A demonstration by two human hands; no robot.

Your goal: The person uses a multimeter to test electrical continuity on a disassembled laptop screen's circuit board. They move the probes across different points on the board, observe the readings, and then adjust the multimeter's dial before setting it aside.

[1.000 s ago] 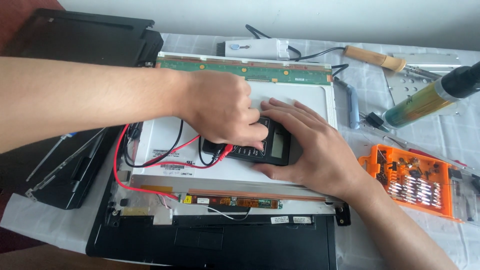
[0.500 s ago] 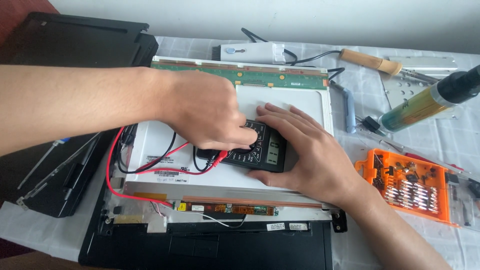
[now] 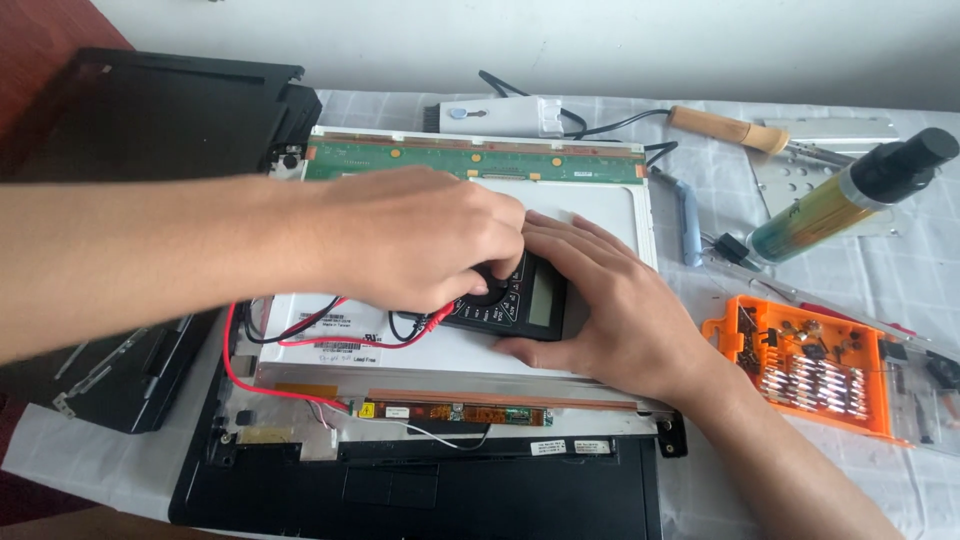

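Note:
A black multimeter (image 3: 520, 298) lies on the white back of a bare screen panel (image 3: 600, 205). My left hand (image 3: 410, 240) reaches in from the left, its fingers pinched on the multimeter's round dial (image 3: 487, 290). Around the right side of the meter curls my right hand (image 3: 610, 300), which holds it flat against the panel. Red and black test leads (image 3: 300, 335) loop out from under my left hand across the panel. A green circuit strip (image 3: 470, 160) runs along the panel's far edge.
The panel rests on a black laptop base (image 3: 420, 495). A black lid part (image 3: 140, 120) lies at left. At right are an orange bit case (image 3: 800, 370), a green-and-black tube (image 3: 850, 195), a wooden-handled tool (image 3: 715, 127), a metal bracket (image 3: 800, 170) and a white adapter (image 3: 490, 115).
My left hand's fingers have shifted on the meter's dial. Both hands stay on the multimeter, which has hardly moved on the panel; the head view has shifted a little.

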